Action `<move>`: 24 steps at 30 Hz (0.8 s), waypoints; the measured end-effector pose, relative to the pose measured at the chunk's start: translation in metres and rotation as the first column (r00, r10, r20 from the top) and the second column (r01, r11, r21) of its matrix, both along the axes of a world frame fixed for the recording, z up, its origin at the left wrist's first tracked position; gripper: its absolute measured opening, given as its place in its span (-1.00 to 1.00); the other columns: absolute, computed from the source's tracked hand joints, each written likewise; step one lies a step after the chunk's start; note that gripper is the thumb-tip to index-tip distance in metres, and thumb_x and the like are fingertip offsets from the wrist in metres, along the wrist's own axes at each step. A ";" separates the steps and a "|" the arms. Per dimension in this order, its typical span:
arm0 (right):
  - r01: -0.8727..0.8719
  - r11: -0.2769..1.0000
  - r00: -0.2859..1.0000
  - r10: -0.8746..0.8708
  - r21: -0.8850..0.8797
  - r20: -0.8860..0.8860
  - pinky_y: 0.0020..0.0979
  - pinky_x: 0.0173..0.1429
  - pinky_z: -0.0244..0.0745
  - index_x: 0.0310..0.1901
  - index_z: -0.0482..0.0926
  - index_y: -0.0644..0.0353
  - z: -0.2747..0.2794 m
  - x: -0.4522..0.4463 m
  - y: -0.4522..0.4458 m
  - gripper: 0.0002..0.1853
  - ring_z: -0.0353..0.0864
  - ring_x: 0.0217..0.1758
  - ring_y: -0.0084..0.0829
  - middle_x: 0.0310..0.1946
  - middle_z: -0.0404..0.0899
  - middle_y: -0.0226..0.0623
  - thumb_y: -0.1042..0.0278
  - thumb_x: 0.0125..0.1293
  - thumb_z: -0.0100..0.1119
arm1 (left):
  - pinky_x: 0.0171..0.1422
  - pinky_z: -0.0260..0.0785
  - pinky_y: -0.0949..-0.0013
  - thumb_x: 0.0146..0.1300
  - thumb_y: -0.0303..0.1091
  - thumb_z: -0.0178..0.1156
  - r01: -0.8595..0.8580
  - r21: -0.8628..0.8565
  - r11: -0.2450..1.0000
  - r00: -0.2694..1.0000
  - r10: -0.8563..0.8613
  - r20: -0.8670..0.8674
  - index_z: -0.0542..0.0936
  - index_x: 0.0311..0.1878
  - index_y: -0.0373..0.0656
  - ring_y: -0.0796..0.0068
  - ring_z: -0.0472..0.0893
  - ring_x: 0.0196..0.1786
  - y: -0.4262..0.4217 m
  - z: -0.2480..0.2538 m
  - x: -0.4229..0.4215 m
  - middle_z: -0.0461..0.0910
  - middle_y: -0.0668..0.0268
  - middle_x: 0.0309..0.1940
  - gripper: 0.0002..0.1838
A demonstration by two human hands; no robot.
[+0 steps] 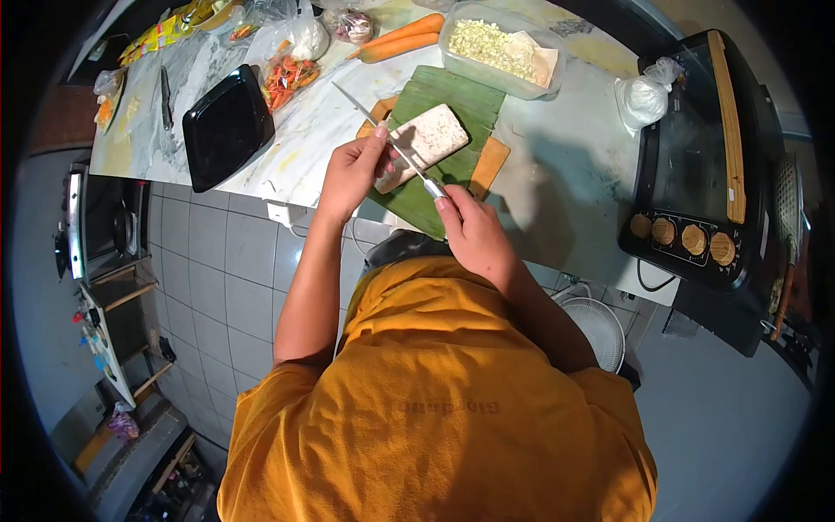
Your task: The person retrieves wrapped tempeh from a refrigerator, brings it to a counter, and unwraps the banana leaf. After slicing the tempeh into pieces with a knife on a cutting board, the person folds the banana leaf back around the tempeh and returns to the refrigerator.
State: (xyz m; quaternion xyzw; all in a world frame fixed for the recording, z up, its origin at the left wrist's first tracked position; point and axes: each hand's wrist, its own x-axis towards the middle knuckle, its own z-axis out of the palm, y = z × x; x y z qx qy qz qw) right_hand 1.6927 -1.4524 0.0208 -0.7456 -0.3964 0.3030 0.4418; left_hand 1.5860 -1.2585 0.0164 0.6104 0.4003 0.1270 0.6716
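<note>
Grey tiles are seen on the floor [228, 248] below and to the left of the left hand [350, 174], and a marble-patterned bench [300, 146] is spread in front of both hands. By its handle, a knife [409, 162] is gripped in the right hand [474, 230], and its blade is slanted away to the far left, past the left hand. Left thumb and fingers are held close together at the blade; whether the blade is pinched or the block beneath is steadied cannot be told. Just beyond the hands, under the blade, a pale speckled block [439, 135] is laid on a green leaf [474, 91], which is spread over a wooden board [490, 165]. To the left of the left hand, a black tray [228, 126] is placed. Beyond that hand, a bag of orange-red pieces [289, 80] and two carrots [400, 42] are set. Beyond the right hand, pale chopped pieces [487, 48] are held in a tub [489, 81]; well to its right, a black oven [683, 165] is stationed.
</note>
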 end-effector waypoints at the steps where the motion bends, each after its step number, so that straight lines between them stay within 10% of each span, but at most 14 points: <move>1: 0.010 1.000 1.000 -0.010 -0.007 0.014 0.07 -0.15 0.48 -0.02 0.50 0.26 0.000 -0.003 0.001 -0.78 0.61 -0.23 0.21 -0.35 0.63 0.11 0.27 0.55 0.04 | -0.39 0.21 0.56 0.54 0.10 0.09 -0.004 0.001 1.000 1.000 0.004 -0.002 0.72 -0.31 -0.26 0.71 0.37 -0.50 0.001 -0.002 -0.001 0.57 0.43 -0.55 -0.43; 11: -0.110 0.987 0.991 0.100 0.113 0.094 -0.08 -0.17 0.52 -0.11 0.54 0.24 -0.002 0.005 0.017 -0.81 0.64 -0.21 0.06 -0.28 0.64 0.00 0.27 0.49 0.11 | -0.33 0.30 0.50 0.53 -0.05 0.15 -0.038 0.115 0.993 0.999 0.040 -0.018 0.65 -0.44 -0.28 0.68 0.44 -0.48 0.013 -0.016 -0.026 0.56 0.39 -0.57 -0.50; 17: 0.172 0.954 0.901 -0.253 0.246 0.353 -0.23 -0.05 0.57 -0.05 0.55 0.12 -0.026 0.056 0.052 -0.67 0.64 -0.10 -0.13 -0.18 0.63 -0.25 0.30 0.19 0.42 | -0.31 0.30 0.49 0.55 -0.08 0.13 -0.002 0.196 0.981 1.000 0.005 -0.018 0.60 -0.47 -0.26 0.67 0.43 -0.47 0.030 -0.024 -0.050 0.55 0.39 -0.57 -0.50; 24: 0.121 0.990 0.883 -0.141 0.073 0.449 -0.13 0.12 0.51 -0.04 0.52 0.10 -0.036 0.062 0.069 -0.57 0.62 0.03 -0.12 -0.12 0.63 -0.27 0.28 0.07 0.47 | -0.35 0.22 0.52 0.55 -0.07 0.13 0.001 0.139 0.990 1.000 -0.003 0.009 0.60 -0.45 -0.20 0.70 0.40 -0.49 0.035 -0.023 -0.057 0.56 0.42 -0.56 -0.54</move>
